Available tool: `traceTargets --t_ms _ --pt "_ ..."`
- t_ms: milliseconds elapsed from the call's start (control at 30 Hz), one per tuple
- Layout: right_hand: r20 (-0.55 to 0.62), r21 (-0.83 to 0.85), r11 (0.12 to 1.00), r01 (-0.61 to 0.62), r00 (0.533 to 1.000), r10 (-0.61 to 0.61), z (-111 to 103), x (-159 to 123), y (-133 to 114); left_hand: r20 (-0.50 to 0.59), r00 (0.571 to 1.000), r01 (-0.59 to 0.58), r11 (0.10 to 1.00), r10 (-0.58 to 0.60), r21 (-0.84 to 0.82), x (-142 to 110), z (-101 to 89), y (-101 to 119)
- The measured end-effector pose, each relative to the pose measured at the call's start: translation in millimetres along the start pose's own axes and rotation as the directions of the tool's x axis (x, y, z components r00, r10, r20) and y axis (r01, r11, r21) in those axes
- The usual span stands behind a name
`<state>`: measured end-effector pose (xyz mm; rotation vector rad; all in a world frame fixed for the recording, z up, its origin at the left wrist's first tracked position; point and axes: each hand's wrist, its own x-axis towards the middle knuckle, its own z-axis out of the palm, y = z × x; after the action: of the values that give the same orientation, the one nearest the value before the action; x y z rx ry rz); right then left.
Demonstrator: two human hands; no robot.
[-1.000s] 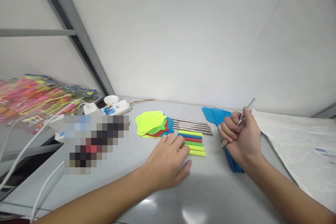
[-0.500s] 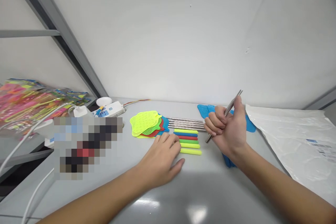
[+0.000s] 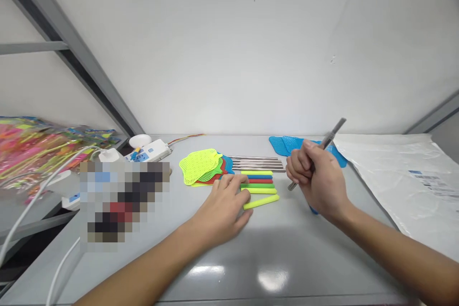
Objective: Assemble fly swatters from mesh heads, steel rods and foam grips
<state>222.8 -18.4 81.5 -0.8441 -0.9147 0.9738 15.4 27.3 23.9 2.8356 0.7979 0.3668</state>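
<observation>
My right hand (image 3: 317, 179) is closed in a fist around a slim metal rod (image 3: 339, 125), which slants up to the right and looks a bit blurred. My left hand (image 3: 224, 210) lies low over the table, its thumb and forefinger pinching the near end of a yellow plastic handle tube (image 3: 263, 201). That tube sits askew beside a row of others, among them a green tube (image 3: 263, 185) and a blue tube (image 3: 261, 177). Behind the left hand is a fanned stack of fly swatter heads (image 3: 199, 166). Several metal rods (image 3: 256, 162) lie parallel beyond the tubes.
Blue fly swatter heads (image 3: 281, 145) lie behind my right hand, partly covered by it. A white plastic mailing bag (image 3: 390, 172) spreads over the right side. At left are a power strip (image 3: 152, 151), white cables, a blurred-out patch and colourful packaged goods (image 3: 43, 153).
The nearest yellow tube has turned, its right end swinging away from me, with my left fingers now at its near end. My right hand, with the rod, has shifted slightly right.
</observation>
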Motion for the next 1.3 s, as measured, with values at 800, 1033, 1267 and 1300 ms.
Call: traceTargets --t_ms 800,1033,1267,1300 --pt "0.16 -0.457 0.826 0.33 0.944 -0.289 19 -16 -1 -0.376 0.916 -0.274 0.899 0.137 -0.341 1 -2.4 7" --pt "0.428 -0.606 0.676 0.42 0.888 -0.168 34 -10 -5 -0.377 0.915 -0.276 0.907 0.146 -0.319 2 1.1 6" --pt "0.5 -0.713 0.596 0.37 0.864 0.062 42 -5 -16 -0.369 0.917 -0.29 0.885 0.149 -0.364 2 2.2 6" --pt "0.501 -0.743 0.566 0.357 0.858 0.117 44 -4 -19 -0.358 0.923 -0.279 0.883 0.139 -0.377 3 2.3 6"
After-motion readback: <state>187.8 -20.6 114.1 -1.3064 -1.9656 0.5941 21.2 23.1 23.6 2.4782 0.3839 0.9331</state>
